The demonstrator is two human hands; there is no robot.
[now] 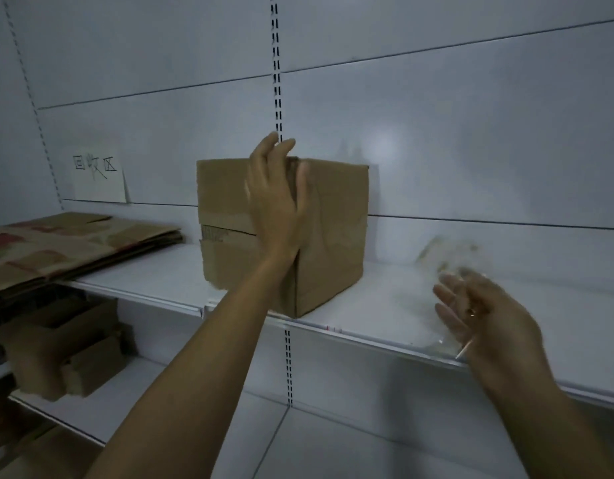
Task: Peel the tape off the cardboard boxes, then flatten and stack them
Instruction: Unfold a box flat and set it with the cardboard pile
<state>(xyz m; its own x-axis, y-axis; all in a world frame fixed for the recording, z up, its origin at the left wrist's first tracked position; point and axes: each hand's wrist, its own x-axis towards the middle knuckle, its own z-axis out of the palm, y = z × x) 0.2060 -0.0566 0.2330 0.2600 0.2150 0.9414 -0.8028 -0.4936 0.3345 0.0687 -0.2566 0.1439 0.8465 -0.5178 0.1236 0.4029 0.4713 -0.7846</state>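
White metal shelving with slotted uprights and pale back panels fills the view, and its middle shelf (367,335) carries the work. On it, near the front lip, stands the brown cardboard box (333,229), upright and still in its full boxed shape, one vertical corner turned toward the camera. A paler band with a ragged, torn strip crosses its left face; whether that is tape or the scar that tape left is hard to tell.

To the left on the same shelf, well apart from the box, lies a stack of flattened brown cardboard sheets (73,247), some with reddish print. On the shelf below sit several small brown cardboard cartons (56,347), dim and blurred. A white paper sign with handwritten characters (98,181) leans against the back panel.

The left hand (274,202) lies over the box's near corner, fingers fairly straight and reaching past the top edge, thumb on the right-hand face; it steadies more than it clutches. The right hand (488,316) hovers low to the right, just over the shelf lip, clear of the box and heavily blurred. Its fingers look spread, but I cannot tell whether it holds anything. A crumpled wad of clear film (450,257) shows beside it, probably stripped tape.

The peeling looks nearly done on this box. Next it likely needs turning to check the remaining seams, then opening the flaps and pressing it flat for the stack.
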